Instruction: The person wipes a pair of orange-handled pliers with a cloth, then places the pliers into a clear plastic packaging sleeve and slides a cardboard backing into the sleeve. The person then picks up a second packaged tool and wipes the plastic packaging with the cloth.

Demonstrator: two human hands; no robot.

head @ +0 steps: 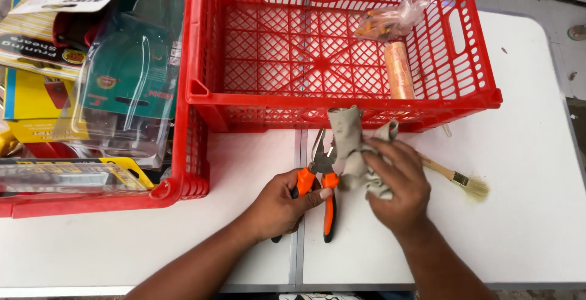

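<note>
- At the far left a red plastic crate (183, 181) stands on the white table (531, 227). It is full of packaged tools (122, 80) in clear, shiny blister packs with yellow and green cards.
- Next to it, higher in the view, a second red crate (476, 101) with lattice walls and floor is almost empty. Inside I can see only a roll of pale orange twine (398, 71) and a small clear bag (394, 19) with orange pieces in it.
- The left hand (281, 205) is closed around the handles of the pliers (323, 172), which have orange and black rubber grips and dark metal jaws. The pliers are held just above the table, in front of the emptier crate, with the nose pointing towards it.
- The right hand (394, 184) grips a crumpled beige cloth (354, 150); the fingers are curled and press the soft fabric against the metal head of the pliers.
- In my judgement the wiping of the pliers is in the middle: cloth and metal are in contact, and the tool is not yet put down or into a crate.
- At the right, a small paintbrush (458, 178) with a wooden handle and pale bristles lies flat on the table, partly hidden behind the right hand.
</note>
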